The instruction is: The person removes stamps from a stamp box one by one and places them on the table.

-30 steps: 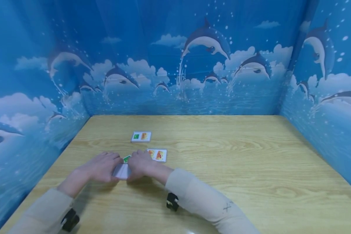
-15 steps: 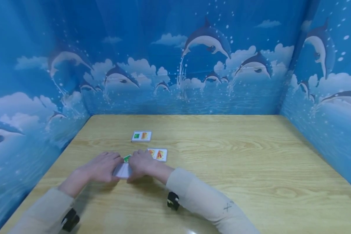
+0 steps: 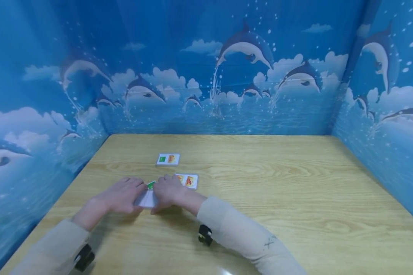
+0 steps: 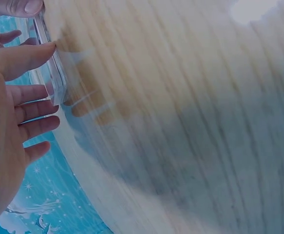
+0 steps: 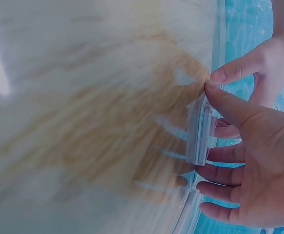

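A flat tile with clear edges [image 3: 145, 199], pale toward the person and with a green picture at its far end, lies between both hands on the left side of the table. My left hand [image 3: 121, 195] grips its left edge, thumb on the near side and fingers on the far side. From the right, my right hand [image 3: 168, 192] holds the opposite edge the same way. The left wrist view shows the clear corner of the tile [image 4: 59, 85] between thumb and fingers. In the right wrist view its edge [image 5: 199, 134] stands close over the tabletop. The hands cover much of the tile.
Just beyond the right hand lies a white tile with food pictures [image 3: 191, 181], partly covered by that hand. Farther back is another tile with a green square and a food picture [image 3: 168, 159]. Blue dolphin-print curtains [image 3: 206, 110] border the wood-grain table [image 3: 278, 191].
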A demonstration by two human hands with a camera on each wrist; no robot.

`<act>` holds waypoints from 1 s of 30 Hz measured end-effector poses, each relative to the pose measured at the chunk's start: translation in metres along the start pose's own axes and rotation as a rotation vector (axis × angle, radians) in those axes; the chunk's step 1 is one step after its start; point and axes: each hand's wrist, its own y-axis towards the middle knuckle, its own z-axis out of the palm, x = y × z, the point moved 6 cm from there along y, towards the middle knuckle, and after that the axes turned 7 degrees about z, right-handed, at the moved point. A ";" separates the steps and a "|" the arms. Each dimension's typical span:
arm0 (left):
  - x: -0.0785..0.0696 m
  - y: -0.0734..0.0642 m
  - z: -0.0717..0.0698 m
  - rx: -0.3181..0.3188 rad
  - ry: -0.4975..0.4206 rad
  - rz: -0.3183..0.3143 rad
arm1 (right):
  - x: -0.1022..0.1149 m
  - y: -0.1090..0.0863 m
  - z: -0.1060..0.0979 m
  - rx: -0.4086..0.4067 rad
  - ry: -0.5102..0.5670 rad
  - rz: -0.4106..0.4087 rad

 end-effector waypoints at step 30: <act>0.004 0.063 -0.037 -0.128 0.102 0.042 | -0.082 -0.007 -0.011 -0.151 0.119 0.006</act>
